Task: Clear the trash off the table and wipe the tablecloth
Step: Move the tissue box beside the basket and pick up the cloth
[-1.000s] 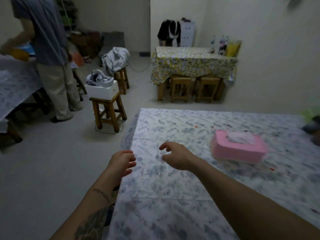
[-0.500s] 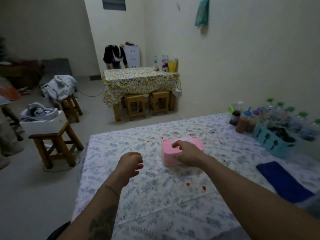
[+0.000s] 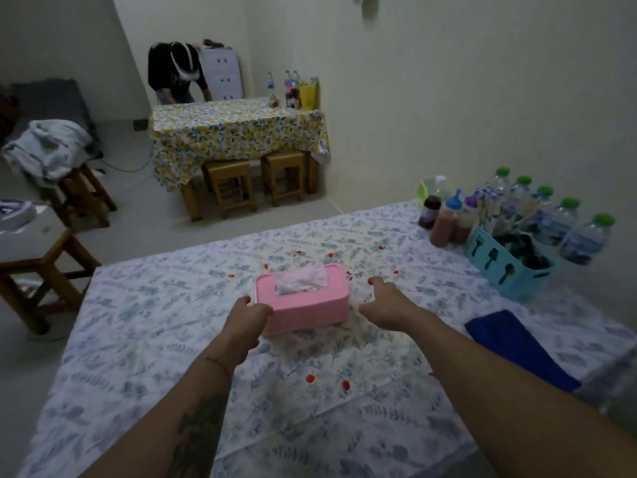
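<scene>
A pink tissue box (image 3: 306,305) with a white tissue sticking out stands in the middle of the floral tablecloth (image 3: 155,339). My left hand (image 3: 246,317) touches the box's near left corner, thumb and forefinger spread around it; whether it grips is unclear. My right hand (image 3: 386,301) hovers just right of the box, fingers apart, holding nothing. Small red scraps (image 3: 310,377) lie scattered on the cloth, both in front of the box and behind it (image 3: 298,252). A folded dark blue cloth (image 3: 517,350) lies at the right edge.
At the back right stand a teal caddy (image 3: 499,270), sauce bottles (image 3: 443,225) and several green-capped water bottles (image 3: 582,239). Wooden stools (image 3: 38,270) stand left of the table. A yellow-clothed table (image 3: 234,132) with a person bent behind it is farther back.
The view has swung right and closer to the table. My right hand came off the tissue box to its right side; my left hand moved forward to the box's left corner.
</scene>
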Demonstrator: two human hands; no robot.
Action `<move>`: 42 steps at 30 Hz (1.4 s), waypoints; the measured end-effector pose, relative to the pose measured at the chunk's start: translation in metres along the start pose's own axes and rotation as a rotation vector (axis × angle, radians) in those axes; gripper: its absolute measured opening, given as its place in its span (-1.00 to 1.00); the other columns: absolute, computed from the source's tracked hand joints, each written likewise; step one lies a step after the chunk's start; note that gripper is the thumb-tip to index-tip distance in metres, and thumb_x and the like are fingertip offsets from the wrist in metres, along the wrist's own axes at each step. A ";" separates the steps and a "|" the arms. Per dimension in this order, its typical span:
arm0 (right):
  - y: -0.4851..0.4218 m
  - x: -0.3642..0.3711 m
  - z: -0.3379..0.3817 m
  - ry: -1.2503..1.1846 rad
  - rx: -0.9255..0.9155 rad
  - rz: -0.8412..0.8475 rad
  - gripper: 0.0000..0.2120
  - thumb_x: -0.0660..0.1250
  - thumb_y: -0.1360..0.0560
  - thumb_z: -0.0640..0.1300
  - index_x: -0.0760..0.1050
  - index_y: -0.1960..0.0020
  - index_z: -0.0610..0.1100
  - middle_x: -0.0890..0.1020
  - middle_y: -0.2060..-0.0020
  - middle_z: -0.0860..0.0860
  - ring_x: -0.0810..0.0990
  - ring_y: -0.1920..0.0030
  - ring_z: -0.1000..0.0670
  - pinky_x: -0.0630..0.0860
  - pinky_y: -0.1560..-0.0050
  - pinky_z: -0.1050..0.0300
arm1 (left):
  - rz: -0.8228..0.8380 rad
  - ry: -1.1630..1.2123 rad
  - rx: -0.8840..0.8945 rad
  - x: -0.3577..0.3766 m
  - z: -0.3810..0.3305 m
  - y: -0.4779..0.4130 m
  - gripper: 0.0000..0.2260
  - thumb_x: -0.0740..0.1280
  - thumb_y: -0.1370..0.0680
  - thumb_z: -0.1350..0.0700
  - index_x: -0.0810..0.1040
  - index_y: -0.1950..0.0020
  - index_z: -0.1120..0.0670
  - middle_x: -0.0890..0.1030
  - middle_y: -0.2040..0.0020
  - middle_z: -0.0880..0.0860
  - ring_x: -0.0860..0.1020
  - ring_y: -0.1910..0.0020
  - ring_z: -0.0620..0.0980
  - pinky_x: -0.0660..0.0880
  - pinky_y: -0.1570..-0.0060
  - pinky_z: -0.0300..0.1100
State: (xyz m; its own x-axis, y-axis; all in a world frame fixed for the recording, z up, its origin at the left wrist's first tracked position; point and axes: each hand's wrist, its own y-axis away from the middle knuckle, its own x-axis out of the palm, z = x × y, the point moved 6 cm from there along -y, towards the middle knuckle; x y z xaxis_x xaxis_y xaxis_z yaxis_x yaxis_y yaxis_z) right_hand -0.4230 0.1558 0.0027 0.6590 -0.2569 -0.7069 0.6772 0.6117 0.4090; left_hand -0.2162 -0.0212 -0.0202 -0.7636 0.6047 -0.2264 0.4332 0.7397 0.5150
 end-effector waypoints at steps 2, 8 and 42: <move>-0.021 0.002 -0.006 -0.063 -0.015 0.046 -0.07 0.35 -0.35 0.20 0.04 -0.60 -0.05 0.24 -0.54 -0.16 0.41 -0.40 -0.22 0.45 -0.30 -0.16 | -0.103 0.015 -0.022 0.007 0.002 -0.011 -0.31 0.31 -0.54 0.14 0.08 -0.63 0.07 0.25 -0.56 0.19 0.40 -0.34 0.23 0.49 -0.21 0.09; -0.062 0.015 -0.007 -0.204 -0.080 0.208 -0.27 0.33 -0.55 0.03 0.06 -0.59 -0.11 0.29 -0.53 -0.10 0.34 -0.45 -0.14 0.36 -0.18 0.13 | -0.242 0.111 -0.093 0.029 0.014 -0.038 -0.29 0.31 -0.53 0.13 0.08 -0.63 0.01 0.24 -0.57 0.15 0.34 -0.43 0.25 0.43 -0.12 0.10; -0.102 -0.164 -0.252 -0.575 0.191 -0.476 -0.49 0.35 -0.36 -0.13 0.28 -0.26 -0.12 0.50 -0.14 -0.09 0.53 -0.10 -0.09 0.55 -0.07 -0.08 | 0.305 -0.082 0.125 0.416 -0.144 -0.118 -0.41 0.16 -0.58 0.27 0.13 -0.62 0.11 0.30 -0.54 0.14 0.41 -0.32 0.11 0.35 -0.17 -0.10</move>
State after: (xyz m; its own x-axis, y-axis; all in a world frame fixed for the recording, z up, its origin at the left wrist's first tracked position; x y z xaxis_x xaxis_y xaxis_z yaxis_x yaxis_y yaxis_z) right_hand -0.6826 0.3236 -0.0687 0.3136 -0.8403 -0.4421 0.9407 0.2114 0.2655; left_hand -0.6536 0.1009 -0.0559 -0.5508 0.8218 -0.1458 0.6951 0.5483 0.4650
